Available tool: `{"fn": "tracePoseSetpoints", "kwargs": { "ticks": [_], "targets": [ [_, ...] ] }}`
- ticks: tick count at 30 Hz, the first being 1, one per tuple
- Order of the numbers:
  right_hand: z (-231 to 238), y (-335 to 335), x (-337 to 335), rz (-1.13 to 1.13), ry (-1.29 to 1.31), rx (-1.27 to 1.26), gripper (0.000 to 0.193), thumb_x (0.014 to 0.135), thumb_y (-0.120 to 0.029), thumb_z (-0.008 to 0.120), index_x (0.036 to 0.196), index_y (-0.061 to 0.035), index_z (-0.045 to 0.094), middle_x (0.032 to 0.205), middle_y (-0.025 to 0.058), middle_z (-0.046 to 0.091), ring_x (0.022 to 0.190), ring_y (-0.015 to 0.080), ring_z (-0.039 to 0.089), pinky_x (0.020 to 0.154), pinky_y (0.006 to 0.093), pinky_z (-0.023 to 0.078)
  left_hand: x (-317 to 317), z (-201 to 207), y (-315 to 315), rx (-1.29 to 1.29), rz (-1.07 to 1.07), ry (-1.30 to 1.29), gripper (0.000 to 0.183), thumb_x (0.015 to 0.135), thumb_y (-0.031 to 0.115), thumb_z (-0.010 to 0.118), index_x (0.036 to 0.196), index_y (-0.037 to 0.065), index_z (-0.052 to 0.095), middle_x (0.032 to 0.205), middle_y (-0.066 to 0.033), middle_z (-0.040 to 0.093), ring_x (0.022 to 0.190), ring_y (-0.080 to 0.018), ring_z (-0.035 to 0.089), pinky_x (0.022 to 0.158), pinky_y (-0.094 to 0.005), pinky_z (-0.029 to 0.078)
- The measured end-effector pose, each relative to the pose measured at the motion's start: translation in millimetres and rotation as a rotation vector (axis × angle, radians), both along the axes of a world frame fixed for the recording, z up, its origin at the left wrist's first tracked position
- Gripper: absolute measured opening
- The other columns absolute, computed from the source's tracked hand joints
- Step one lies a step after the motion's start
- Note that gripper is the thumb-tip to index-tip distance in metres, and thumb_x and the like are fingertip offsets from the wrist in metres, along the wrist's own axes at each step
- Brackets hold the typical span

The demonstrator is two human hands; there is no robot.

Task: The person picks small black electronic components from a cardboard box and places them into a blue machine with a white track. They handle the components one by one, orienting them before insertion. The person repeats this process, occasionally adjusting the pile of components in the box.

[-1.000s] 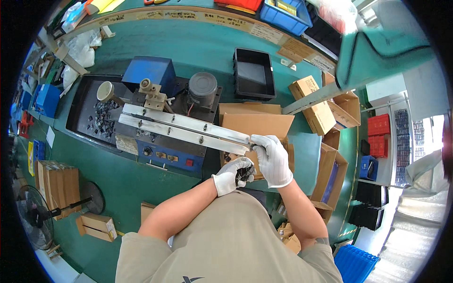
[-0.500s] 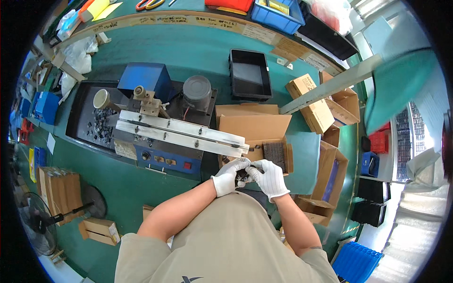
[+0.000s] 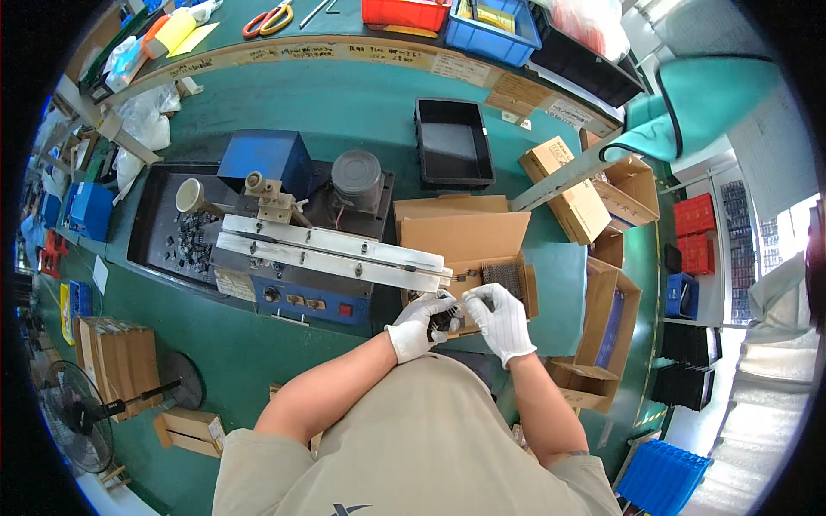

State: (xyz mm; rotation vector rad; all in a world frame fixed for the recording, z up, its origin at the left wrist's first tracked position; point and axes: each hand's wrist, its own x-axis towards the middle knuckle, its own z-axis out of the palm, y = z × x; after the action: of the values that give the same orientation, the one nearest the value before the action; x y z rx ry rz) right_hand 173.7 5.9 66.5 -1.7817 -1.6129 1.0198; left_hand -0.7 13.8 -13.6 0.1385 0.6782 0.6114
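Note:
My left hand (image 3: pixel 416 328), in a white glove, is closed round a small cluster of black parts (image 3: pixel 442 323), too small to name more exactly. Just right of it is my right hand (image 3: pixel 502 327), also gloved, with fingertips pinched together; whatever they hold is hidden. Both hands are at the near side of an open cardboard box (image 3: pixel 465 234), where close rows of small dark parts (image 3: pixel 502 277) stand at the right. Two white rails (image 3: pixel 331 251) of a blue bench machine (image 3: pixel 323 297) end just above my left hand.
A dark tray (image 3: pixel 151 211) at the left holds loose black pieces. Beyond the cardboard box lies a black plastic bin (image 3: pixel 453 142). More cartons (image 3: pixel 564 193) stand at the right, by a slanting post (image 3: pixel 564 176) with a green cloth (image 3: pixel 688 107). A fan (image 3: pixel 77 404) stands lower left.
My right hand has drawn away to the right from my left hand, which keeps its hold on the black parts. The green cloth has swung upward, and the view has shifted slightly.

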Motion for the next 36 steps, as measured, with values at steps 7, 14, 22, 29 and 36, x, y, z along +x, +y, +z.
{"fn": "tracePoseSetpoints", "kwargs": {
  "ticks": [7, 14, 22, 29, 36],
  "targets": [
    [16.5, 26.8, 5.1, 0.274, -0.049, 0.395, 0.024, 0.085, 0.005, 0.067, 0.107, -0.0019, 0.067, 0.101, 0.0149, 0.068, 0.091, 0.031, 0.068, 0.083, 0.0376, 0.055, 0.2, 3.0, -4.2, -0.06, 0.001, 0.007, 0.008, 0.102, 0.019, 0.059, 0.1, 0.013, 0.055, 0.087, -0.0075, 0.065, 0.071, -0.0162, 0.061, 0.045, -0.0224, 0.037],
    [24.6, 41.9, -16.3, 0.397, -0.143, 0.531, 0.029, 0.083, 0.007, 0.066, 0.109, -0.0048, 0.067, 0.096, 0.0154, 0.068, 0.091, 0.0363, 0.066, 0.08, 0.0418, 0.055, 0.0, -3.8, -7.3, -0.034, -0.017, 0.013, 0.009, 0.101, 0.022, 0.059, 0.104, 0.013, 0.058, 0.087, -0.0047, 0.066, 0.072, -0.0156, 0.061, 0.045, -0.0232, 0.037],
    [34.7, 50.9, -30.7, 0.572, -0.349, 0.568, 0.03, 0.083, 0.003, 0.069, 0.112, -0.0065, 0.069, 0.095, 0.014, 0.069, 0.087, 0.0336, 0.066, 0.076, 0.0407, 0.056, -1.5, -7.5, -8.8, -0.071, -0.021, -0.035, 0.01, 0.101, 0.026, 0.061, 0.105, 0.017, 0.062, 0.088, -0.0023, 0.067, 0.073, -0.0152, 0.063, 0.046, -0.0234, 0.038],
    [27.1, 29.5, -6.9, 0.216, -0.083, 0.436, 0.032, 0.086, -0.001, 0.072, 0.118, -0.0042, 0.07, 0.099, 0.0147, 0.068, 0.084, 0.0265, 0.069, 0.077, 0.0344, 0.056, -6.5, 0.2, -9.5, -0.024, -0.039, -0.029, 0.013, 0.101, 0.028, 0.06, 0.108, 0.016, 0.061, 0.089, -0.0021, 0.067, 0.075, -0.0142, 0.065, 0.048, -0.0241, 0.04],
    [-13.3, 4.2, 5.5, 0.422, -0.188, 0.113, 0.038, 0.085, -0.025, 0.074, 0.12, -0.0108, 0.071, 0.102, 0.0198, 0.065, 0.091, 0.0376, 0.066, 0.081, 0.0451, 0.055, -3.1, 8.9, -5.9, 0.13, -0.139, -0.096, 0.03, 0.103, 0.045, 0.056, 0.111, 0.017, 0.062, 0.089, -0.0009, 0.066, 0.072, -0.0128, 0.062, 0.051, -0.0236, 0.037]
  ]
}}
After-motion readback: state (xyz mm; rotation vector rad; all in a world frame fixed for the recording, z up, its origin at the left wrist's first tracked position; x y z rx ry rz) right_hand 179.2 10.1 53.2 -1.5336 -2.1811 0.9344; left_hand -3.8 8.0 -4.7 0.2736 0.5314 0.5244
